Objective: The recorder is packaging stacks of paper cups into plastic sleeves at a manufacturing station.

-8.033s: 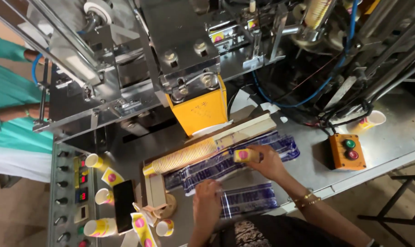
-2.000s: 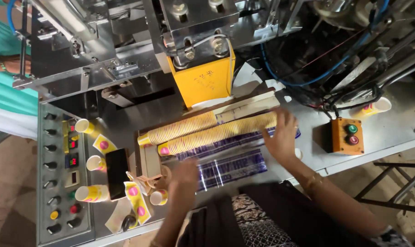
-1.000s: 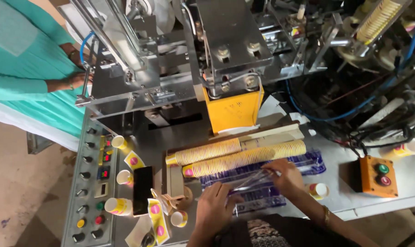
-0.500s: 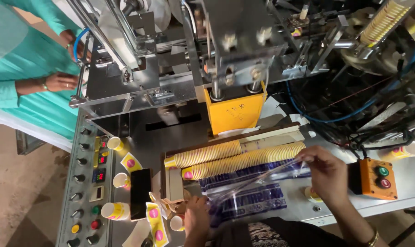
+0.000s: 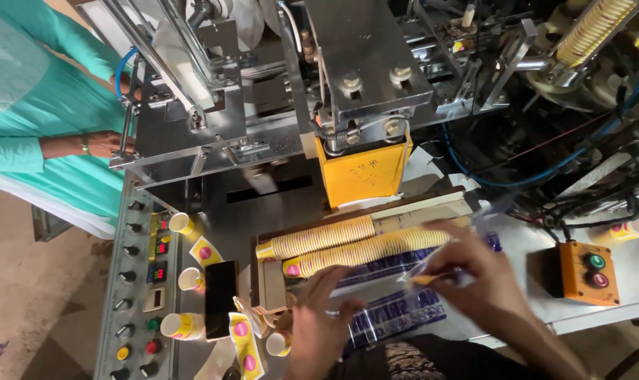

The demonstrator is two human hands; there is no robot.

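Two long stacks of nested yellow paper cups [image 5: 365, 251] lie side by side in a tray in front of a yellow machine block [image 5: 360, 172]. My left hand [image 5: 319, 327] grips the near end of a clear plastic sleeve with blue print [image 5: 388, 313] on the steel table. My right hand [image 5: 471, 271] holds the sleeve's far end, pinching the film close to the right end of the nearer cup stack. Both hands keep the film stretched between them.
Loose cups [image 5: 180, 224], flat cup blanks [image 5: 243, 343] and a black phone [image 5: 219, 299] lie by a control panel with knobs [image 5: 133, 295] at left. An orange button box [image 5: 590, 271] sits at right. A person in teal [image 5: 45, 134] stands at the machine's far left.
My right hand has pulled back left and nearer along the sleeve, and my left hand has risen onto the film's near end. The view has tilted slightly.
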